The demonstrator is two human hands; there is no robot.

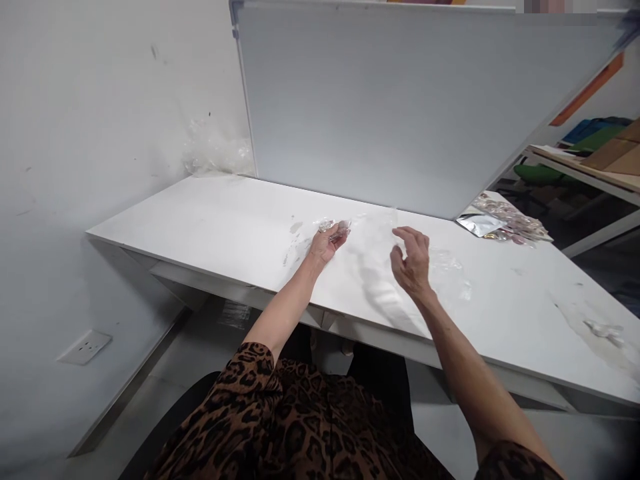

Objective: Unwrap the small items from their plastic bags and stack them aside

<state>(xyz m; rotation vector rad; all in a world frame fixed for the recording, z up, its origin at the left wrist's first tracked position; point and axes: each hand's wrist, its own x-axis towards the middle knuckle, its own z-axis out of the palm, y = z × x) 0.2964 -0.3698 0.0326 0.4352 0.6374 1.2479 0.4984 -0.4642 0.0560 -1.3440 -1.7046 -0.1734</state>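
Note:
My left hand [326,245] is closed around a small bundle in clear plastic wrap [342,229], just above the white table. What is inside the wrap is too small to make out. My right hand [411,261] hovers to the right with its fingers curled and a gap between thumb and forefinger. Nothing shows plainly in that gap. Between the two hands stretches a thin, see-through plastic film [375,223], hard to tell from the tabletop. More clear plastic [453,270] lies just right of my right hand.
A grey-white panel [370,100] stands along the table's back edge. Crumpled clear plastic [217,157] is heaped at the back left corner. At the back right lie a silver pouch [483,225] and a pile of small wrapped pieces [520,223]. A small whitish scrap [605,331] rests near the right end.

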